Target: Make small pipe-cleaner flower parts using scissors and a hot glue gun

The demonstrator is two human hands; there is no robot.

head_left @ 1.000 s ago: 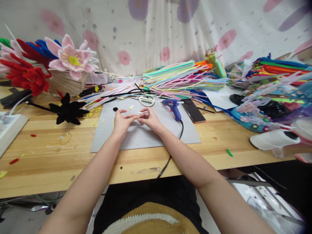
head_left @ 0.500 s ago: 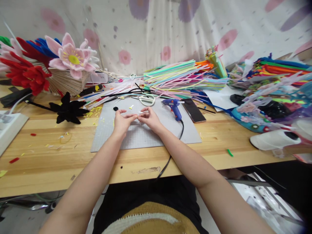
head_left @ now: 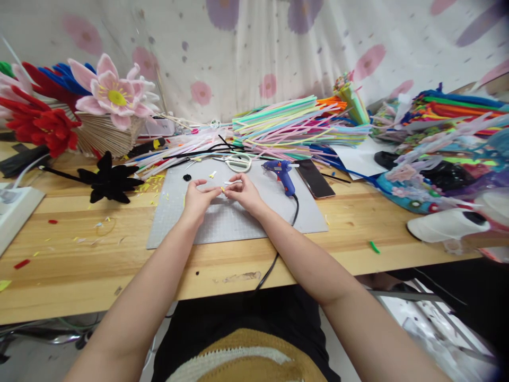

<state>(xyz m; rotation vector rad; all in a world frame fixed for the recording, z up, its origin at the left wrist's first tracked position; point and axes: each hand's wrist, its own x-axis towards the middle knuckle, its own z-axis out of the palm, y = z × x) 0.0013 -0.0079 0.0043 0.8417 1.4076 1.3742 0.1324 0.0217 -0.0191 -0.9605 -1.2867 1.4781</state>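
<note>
My left hand and my right hand meet fingertip to fingertip over the grey cutting mat. Both are closed in a pinch on a tiny yellow piece that shows between them; its kind is too small to make out. Just beyond my fingers lie a small white-and-yellow piece and a round black piece. Scissors with pale handles rest at the mat's far edge. To the right of my right hand lies a blue glue gun, its cord running toward me.
A black fuzzy flower lies left of the mat, a phone right of it. Bundles of coloured pipe cleaners fill the back. Fuzzy flowers stand back left, a power strip at left, a white object at right.
The yellow piece now shows between my fingertips, where it was barely visible before. My hands have hardly moved, and the whole view has shifted slightly.
</note>
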